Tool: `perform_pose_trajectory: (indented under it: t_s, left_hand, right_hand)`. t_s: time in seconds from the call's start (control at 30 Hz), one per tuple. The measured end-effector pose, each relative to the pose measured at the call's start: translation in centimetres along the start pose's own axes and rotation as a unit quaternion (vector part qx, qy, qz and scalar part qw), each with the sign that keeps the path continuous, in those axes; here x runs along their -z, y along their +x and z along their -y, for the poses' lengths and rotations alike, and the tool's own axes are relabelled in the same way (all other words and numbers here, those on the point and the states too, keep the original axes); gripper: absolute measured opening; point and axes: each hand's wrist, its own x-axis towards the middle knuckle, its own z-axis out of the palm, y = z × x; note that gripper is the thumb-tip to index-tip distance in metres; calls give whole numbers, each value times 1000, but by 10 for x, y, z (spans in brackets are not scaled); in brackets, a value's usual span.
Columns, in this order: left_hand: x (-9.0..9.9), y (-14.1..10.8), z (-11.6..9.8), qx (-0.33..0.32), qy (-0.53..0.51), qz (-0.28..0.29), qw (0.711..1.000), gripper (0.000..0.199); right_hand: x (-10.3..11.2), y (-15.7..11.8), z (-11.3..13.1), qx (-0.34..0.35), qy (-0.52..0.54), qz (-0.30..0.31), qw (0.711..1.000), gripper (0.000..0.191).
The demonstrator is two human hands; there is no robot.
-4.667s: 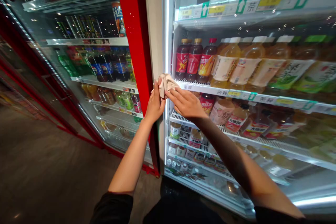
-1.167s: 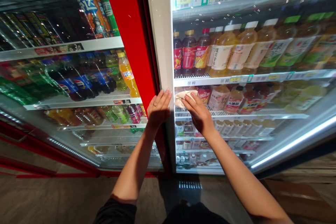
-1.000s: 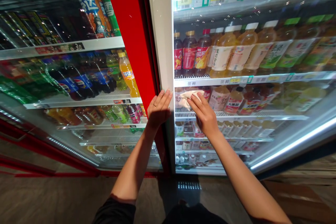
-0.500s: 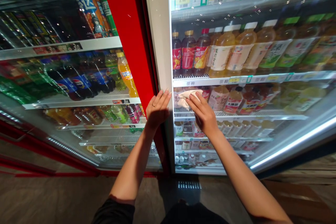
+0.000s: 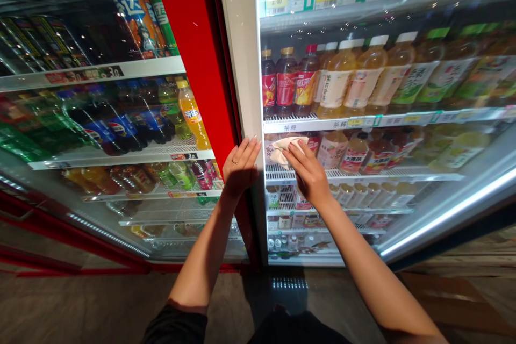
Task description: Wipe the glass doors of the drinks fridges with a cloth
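Note:
My left hand (image 5: 241, 166), with a ring on one finger, rests on the white door frame (image 5: 242, 64) beside the red frame. Its fingers are stretched out and hold nothing. My right hand (image 5: 308, 172) presses a pale, crumpled cloth (image 5: 289, 150) against the glass door (image 5: 314, 29) of the right fridge. The cloth lies under its fingertips, in front of the shelf with dark-capped tea bottles (image 5: 355, 153). Part of the cloth is hidden by the fingers.
The left fridge has a red frame (image 5: 193, 43) and holds cans and soda bottles (image 5: 105, 129). Rows of tea bottles (image 5: 334, 83) stand behind the right glass. A brown cardboard box (image 5: 455, 301) lies on the floor at lower right.
The view has shifted slightly, so the fridges appear a little further left. Both hands stay in nearly the same places, the right one still on the cloth.

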Motion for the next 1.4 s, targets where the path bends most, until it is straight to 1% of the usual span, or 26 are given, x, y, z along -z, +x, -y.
perform_pose_trajectory:
  t_s: [0.1,0.2,0.37,0.5,0.67,0.8,0.93,1.1,1.17,1.27,1.4]
  left_hand:
    - [1,0,0,-8,9,-10,1000,57]
    - [0,0,0,-18,6,-2,1000,57]
    - [0,2,-1,-32,-11,8,999,58]
    - [7,1,-9,-25,-22,16,999,54]
    - [19,-3,-23,-59,-52,11,997,49]
    - [22,1,-30,-67,-62,3,996,49]
    - [20,10,-36,-51,-53,20,997,51]
    - [14,17,-44,-46,-35,0,998,54]
    - [9,18,-47,-35,-29,1,999,55]
    - [3,21,-53,-21,-21,20,999,59]
    - [0,27,-61,-23,-15,47,999,62]
  right_hand:
    - [0,2,1,9,6,5,1000,80]
    - [3,-2,-2,16,-1,10,1000,80]
    - [6,-4,-2,-9,-19,-5,1000,84]
    - [5,-6,0,-9,-21,15,1000,86]
    - [12,-13,-4,-6,-18,24,1000,85]
    - [13,-8,-3,-13,-20,25,999,86]
    - [15,-2,-2,1,-13,36,999,85]
    - [19,-4,-6,7,-9,27,1000,83]
    - [18,-4,-8,7,-5,20,1000,82]
    - [16,-4,-10,12,4,21,1000,81]
    - [21,-8,-14,18,8,24,1000,81]
